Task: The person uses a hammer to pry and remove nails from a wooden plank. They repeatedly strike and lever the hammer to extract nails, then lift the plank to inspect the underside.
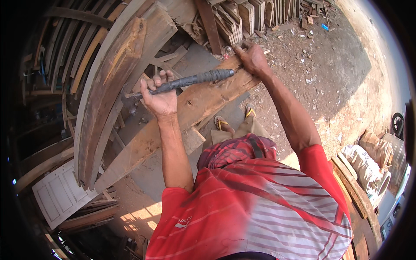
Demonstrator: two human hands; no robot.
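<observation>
**Hammer raised over a plank in a timber yard**

The left hand (158, 96) is closed in a fist around the dark metal shaft of a hammer (182, 82), gripping it well up toward the head. The black ribbed handle sticks out to the right of the fist, and the head end lies to the left, against the curved timbers, where shadow makes its shape hard to read; it may be a claw head. The right hand (252, 58) is wrapped over the far end of a long, rough wooden plank (173, 125), fingers curled on its upper edge. The plank runs on a slant from that hand down toward the lower left, passing under the hammer.

Just left of the plank stand heavy curved wooden beams (110, 86), bent like arches and stacked side by side. Beyond the right hand are stacks of short cut boards (242, 17) on bare dirt ground (329, 69) strewn with chips. A white panelled door (58, 195) lies at lower left. Filled sacks (368, 162) sit at the right edge. The person wears a red and white striped shirt (260, 208) and yellow-strapped sandals (250, 112).
</observation>
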